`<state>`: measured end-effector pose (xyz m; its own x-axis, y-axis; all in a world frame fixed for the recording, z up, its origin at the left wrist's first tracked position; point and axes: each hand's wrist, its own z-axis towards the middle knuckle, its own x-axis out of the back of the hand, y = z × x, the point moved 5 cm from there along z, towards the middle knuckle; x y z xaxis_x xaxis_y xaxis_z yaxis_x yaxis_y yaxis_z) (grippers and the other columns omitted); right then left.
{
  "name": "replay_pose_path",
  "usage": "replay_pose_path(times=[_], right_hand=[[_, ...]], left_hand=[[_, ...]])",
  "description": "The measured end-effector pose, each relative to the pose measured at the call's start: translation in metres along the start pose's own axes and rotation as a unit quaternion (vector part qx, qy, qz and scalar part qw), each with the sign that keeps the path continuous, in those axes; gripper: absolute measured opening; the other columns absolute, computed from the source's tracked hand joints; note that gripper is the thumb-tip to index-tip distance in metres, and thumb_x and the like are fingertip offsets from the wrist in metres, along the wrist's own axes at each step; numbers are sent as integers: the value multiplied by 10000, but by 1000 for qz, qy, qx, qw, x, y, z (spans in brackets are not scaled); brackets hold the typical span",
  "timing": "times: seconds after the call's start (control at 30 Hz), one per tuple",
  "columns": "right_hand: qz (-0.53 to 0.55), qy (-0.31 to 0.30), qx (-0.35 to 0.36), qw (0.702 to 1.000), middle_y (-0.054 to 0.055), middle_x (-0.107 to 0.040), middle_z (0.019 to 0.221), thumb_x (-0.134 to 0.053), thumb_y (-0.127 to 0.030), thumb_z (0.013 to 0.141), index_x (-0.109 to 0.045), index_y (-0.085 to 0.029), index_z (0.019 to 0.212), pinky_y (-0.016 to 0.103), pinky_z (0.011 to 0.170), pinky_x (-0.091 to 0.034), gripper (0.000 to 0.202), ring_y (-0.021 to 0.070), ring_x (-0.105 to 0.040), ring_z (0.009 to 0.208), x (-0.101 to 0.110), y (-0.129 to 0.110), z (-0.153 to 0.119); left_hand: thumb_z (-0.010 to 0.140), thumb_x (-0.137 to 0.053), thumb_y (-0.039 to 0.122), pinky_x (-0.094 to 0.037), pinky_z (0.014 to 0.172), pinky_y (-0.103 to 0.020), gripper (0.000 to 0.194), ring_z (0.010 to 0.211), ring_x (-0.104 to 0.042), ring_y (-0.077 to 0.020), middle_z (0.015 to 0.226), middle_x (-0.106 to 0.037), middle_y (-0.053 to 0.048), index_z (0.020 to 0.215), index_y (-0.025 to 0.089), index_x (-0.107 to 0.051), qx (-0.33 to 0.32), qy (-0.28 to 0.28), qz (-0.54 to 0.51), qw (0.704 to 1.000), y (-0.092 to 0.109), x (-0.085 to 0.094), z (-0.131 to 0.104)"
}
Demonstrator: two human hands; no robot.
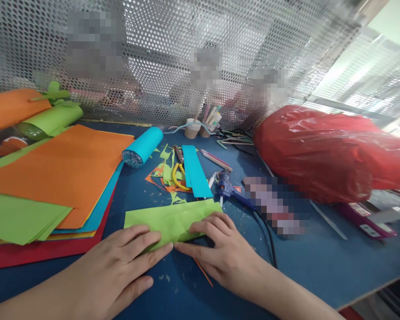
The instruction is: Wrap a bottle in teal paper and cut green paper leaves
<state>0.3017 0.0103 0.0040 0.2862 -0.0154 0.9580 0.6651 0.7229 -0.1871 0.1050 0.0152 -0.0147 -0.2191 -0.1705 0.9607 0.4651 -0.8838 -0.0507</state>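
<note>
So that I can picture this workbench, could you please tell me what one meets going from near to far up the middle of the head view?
Right hand, light-green paper, bright-blue paper strips, small cups, perforated metal screen.

"Layout?"
"From my feed: paper stack left on the worktop, bag right, loose sheet front centre."
"Behind the sheet?"
"I've got paper strips, glue gun to their right, cups further back."
</note>
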Motion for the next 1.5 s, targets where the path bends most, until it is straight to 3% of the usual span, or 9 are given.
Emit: replay_pose_path(times=[0.27, 0.67, 0.93, 1.2, 1.5], right_hand=[[9, 21, -21, 1000, 63, -622, 1036, -506, -189, 937, -664, -313, 1168, 422, 927, -379, 306, 207, -533, 963, 5, -1, -1], [2, 122, -39, 992, 61, -651, 939, -558, -73, 754, -742, -210, 829, 449, 908, -376, 241, 227, -541, 919, 25, 12, -11], [-13, 117, -65, 991, 36, -674, 846, -544, -71, 755, -740, -213, 747, 435, 870, -397, 242, 216, -547, 859, 33, 19, -12], [4, 81, -98, 992, 36, -671, 818, -550, -76, 767, -746, -227, 765, 401, 786, -438, 247, 217, -552, 842, 35, 28, -19], [29, 71, -93, 993, 25, -710, 764, -534, -71, 797, -728, -213, 765, 379, 757, -474, 242, 195, -580, 783, 37, 35, -20]], left_hand=[[932, -505, 405, -538, 885, -299, 521, 1137, -596, -212, 1320, -617, 42, 1433, 344, -378, 11, -5, -27, 1000, -1, -1, -4], [941, -489, 407, -559, 841, -312, 550, 1113, -614, -217, 1305, -627, 22, 1459, 339, -317, 2, -1, -4, 1000, -1, -6, -4], [922, -520, 403, -559, 830, -280, 528, 1088, -629, -208, 1293, -631, 10, 1430, 330, -393, -5, 17, -9, 1000, -3, -4, -6], [940, -515, 297, -464, 956, -287, 259, 1056, -596, -195, 1061, -703, -15, 1150, 253, -660, 74, 115, -128, 982, -5, 7, -15], [911, -498, 146, -554, 721, -265, 236, 749, -667, -160, 768, -700, -16, 801, 217, -694, 56, 182, -135, 972, -12, 21, -11]])
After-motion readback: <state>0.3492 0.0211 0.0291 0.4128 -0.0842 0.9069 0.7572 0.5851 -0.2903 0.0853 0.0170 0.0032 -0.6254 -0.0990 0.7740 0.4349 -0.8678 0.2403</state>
